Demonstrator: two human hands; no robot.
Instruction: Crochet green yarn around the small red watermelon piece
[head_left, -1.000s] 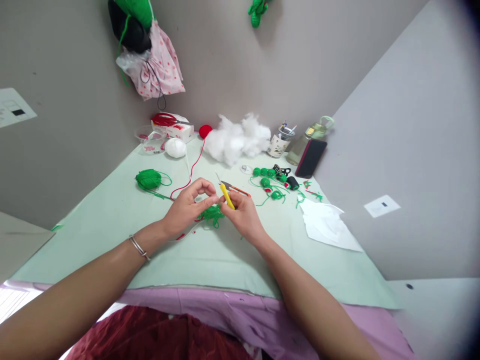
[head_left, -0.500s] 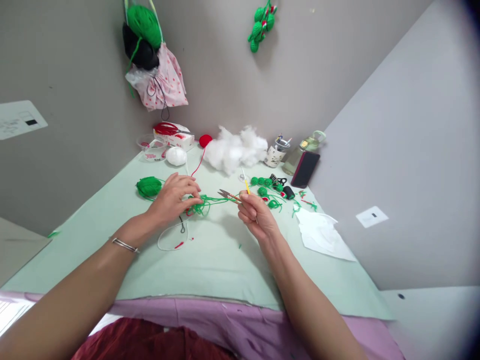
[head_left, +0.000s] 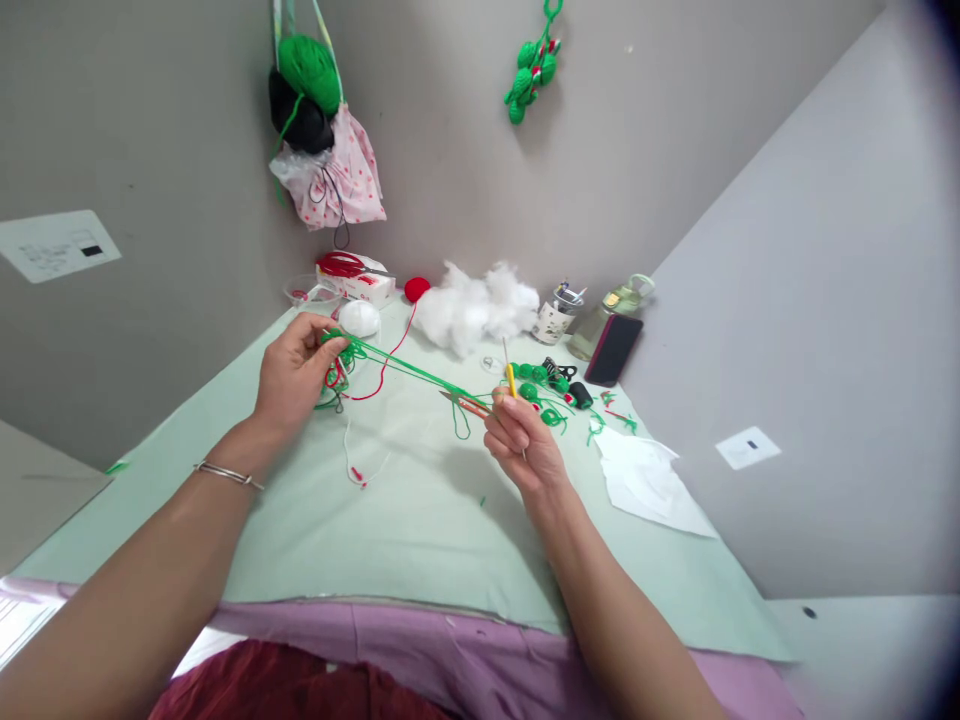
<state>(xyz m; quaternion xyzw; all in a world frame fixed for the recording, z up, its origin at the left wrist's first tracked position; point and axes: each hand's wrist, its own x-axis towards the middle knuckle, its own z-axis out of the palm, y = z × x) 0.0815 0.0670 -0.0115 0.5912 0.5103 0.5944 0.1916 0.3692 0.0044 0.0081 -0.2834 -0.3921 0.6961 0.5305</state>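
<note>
- The green yarn [head_left: 409, 369] is stretched between your hands above the table [head_left: 420, 545], slanting down from left to right, with a loose loop hanging near its right end.
- Your left hand [head_left: 291, 368] is closed, thumb against fingers, on the tangled end of that yarn; red yarn [head_left: 335, 376] shows just under those fingers.
- Your right hand [head_left: 527, 438] is curled around the hook [head_left: 511, 379], its yellow handle upright and its metal tip pointing up. The strands run to your fingertips there; you cannot tell exactly how they are gripped.
- Your two hands are well apart.
- The snips [head_left: 471, 404] lie just beyond your right hand, blades pointing left, partly hidden by it.
- Below the yarn, toward your left, a white cord [head_left: 347, 455] lies near a red scrap [head_left: 357, 474].
- Past your right hand are green balls [head_left: 529, 392] with trailing ends, a black spool [head_left: 580, 394] and, farther right, white paper [head_left: 656, 475].
- Along the back, from left to right, stand or lie a box [head_left: 375, 291] with red scissors [head_left: 341, 264] on top, a white ball [head_left: 360, 318], a red ball [head_left: 417, 289], white stuffing [head_left: 474, 308], a pen cup [head_left: 553, 323], a bottle [head_left: 591, 333] and a leaning phone [head_left: 614, 350].
- On the wall hang a dotted bag [head_left: 351, 175] and a green charm [head_left: 529, 78].
</note>
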